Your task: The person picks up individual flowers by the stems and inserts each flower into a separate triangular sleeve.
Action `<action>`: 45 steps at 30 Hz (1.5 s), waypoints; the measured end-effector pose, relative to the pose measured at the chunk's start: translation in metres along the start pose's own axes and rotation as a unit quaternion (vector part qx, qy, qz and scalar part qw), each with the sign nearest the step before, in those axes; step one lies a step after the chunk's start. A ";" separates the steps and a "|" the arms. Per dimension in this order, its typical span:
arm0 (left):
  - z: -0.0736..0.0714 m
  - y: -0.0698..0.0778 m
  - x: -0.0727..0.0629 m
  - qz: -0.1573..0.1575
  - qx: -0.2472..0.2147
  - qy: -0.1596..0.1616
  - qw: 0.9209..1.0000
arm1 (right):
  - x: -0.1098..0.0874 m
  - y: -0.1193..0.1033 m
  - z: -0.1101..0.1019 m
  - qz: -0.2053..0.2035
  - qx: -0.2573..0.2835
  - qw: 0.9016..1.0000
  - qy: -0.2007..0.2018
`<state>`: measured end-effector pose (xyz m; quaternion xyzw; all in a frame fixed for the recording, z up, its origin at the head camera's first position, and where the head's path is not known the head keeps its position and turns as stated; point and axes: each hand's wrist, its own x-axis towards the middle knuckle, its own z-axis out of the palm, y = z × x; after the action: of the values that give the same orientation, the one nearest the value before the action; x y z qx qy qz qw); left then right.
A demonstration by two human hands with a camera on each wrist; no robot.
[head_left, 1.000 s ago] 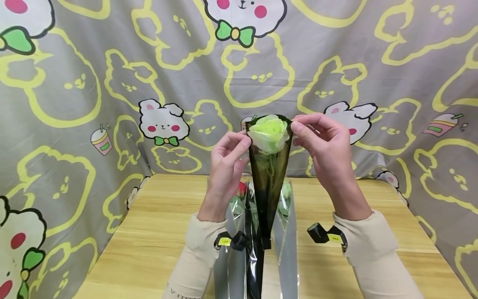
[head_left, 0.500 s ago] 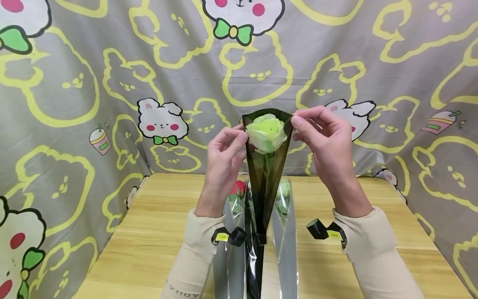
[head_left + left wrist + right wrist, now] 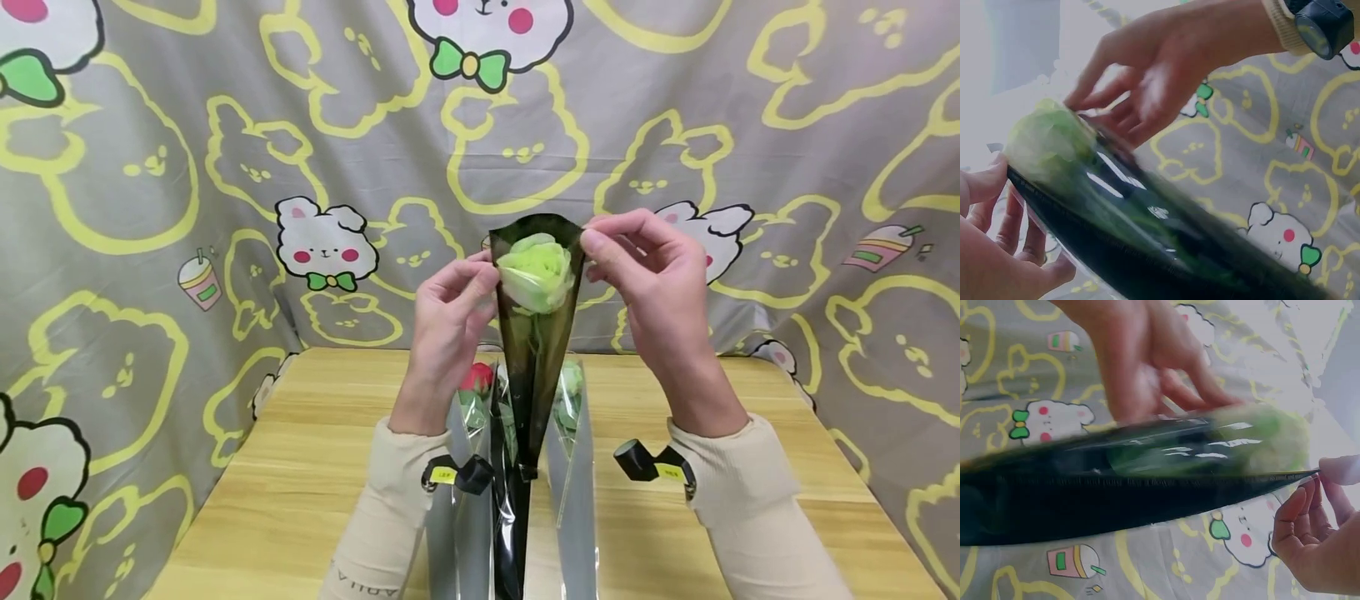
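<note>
A pale green artificial rose [image 3: 537, 265] stands upright inside a dark see-through wrapping sleeve [image 3: 525, 367] that narrows to its foot. Both hands hold this sleeve up over the table. My left hand [image 3: 453, 325] pinches its left edge between thumb and fingers, beside the bloom. On the other side my right hand [image 3: 656, 292] pinches the upper right corner. In the left wrist view the clear front of the sleeve shines over the rose [image 3: 1050, 140]. The right wrist view shows the right hand [image 3: 1322, 534] gripping the sleeve's tip, the dark back side [image 3: 1072, 506] running leftward.
Several wrapped flowers lie side by side on the wooden table [image 3: 300, 475]: a red rose [image 3: 477, 379] at left, a black-wrapped one [image 3: 510, 517] in the middle, a pale green rose [image 3: 570, 383] at right. A patterned curtain [image 3: 420, 150] hangs behind and at the sides.
The sleeve's mouth has spread wider and its top rim has risen above the bloom. The whole wrapped rose has moved up slightly, and both hands keep their pinch.
</note>
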<state>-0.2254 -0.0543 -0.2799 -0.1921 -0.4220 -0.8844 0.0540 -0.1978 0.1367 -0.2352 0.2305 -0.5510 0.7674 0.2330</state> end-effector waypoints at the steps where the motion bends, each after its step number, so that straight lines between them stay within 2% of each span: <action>1: -0.001 0.000 0.000 0.003 -0.005 0.005 1.000 | 0.001 0.000 -0.001 -0.003 0.004 1.000 0.007; 3: -0.001 0.000 0.001 0.003 -0.002 0.004 1.000 | 0.001 0.001 -0.001 -0.002 0.015 1.000 0.011; 7: 0.001 0.000 0.000 0.002 0.012 -0.017 1.000 | 0.000 0.004 0.000 0.009 0.011 1.000 -0.001; 11: -0.003 0.002 0.000 0.013 -0.002 -0.012 1.000 | 0.000 0.004 -0.001 0.012 0.015 1.000 0.003; 14: -0.002 0.002 0.002 0.008 -0.011 -0.018 1.000 | 0.002 0.002 -0.003 0.014 0.020 1.000 0.005; 19: 0.012 0.006 0.002 0.001 -0.008 -0.045 0.999 | 0.006 -0.003 -0.001 -0.003 0.026 1.000 0.010; 23: 0.024 0.008 0.003 0.000 -0.005 -0.047 0.999 | 0.008 -0.006 -0.003 -0.010 0.020 0.999 0.025; 28: 0.043 0.002 0.007 -0.037 -0.020 -0.032 0.999 | 0.009 -0.009 -0.012 -0.002 0.019 0.999 0.046; 32: 0.061 -0.006 0.012 -0.077 -0.038 -0.030 0.996 | 0.013 -0.013 -0.029 -0.016 0.028 0.996 0.079; 35: 0.073 -0.016 0.016 -0.112 -0.047 -0.027 0.992 | 0.019 -0.012 -0.044 -0.015 0.014 0.994 0.107; 38: 0.077 -0.034 0.021 -0.153 -0.055 -0.003 0.987 | 0.024 -0.003 -0.062 0.014 -0.011 0.992 0.128; 42: 0.068 -0.076 0.025 -0.206 -0.059 0.052 0.975 | 0.018 0.023 -0.091 0.075 -0.095 0.984 0.131; 45: 0.058 -0.115 0.025 -0.236 -0.063 0.099 0.965 | 0.007 0.047 -0.115 0.119 -0.168 0.971 0.120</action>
<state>-0.2609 0.0650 -0.3208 -0.0017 -0.3918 -0.9113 -0.1266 -0.2433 0.2335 -0.2990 0.0270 -0.6638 0.7079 0.2398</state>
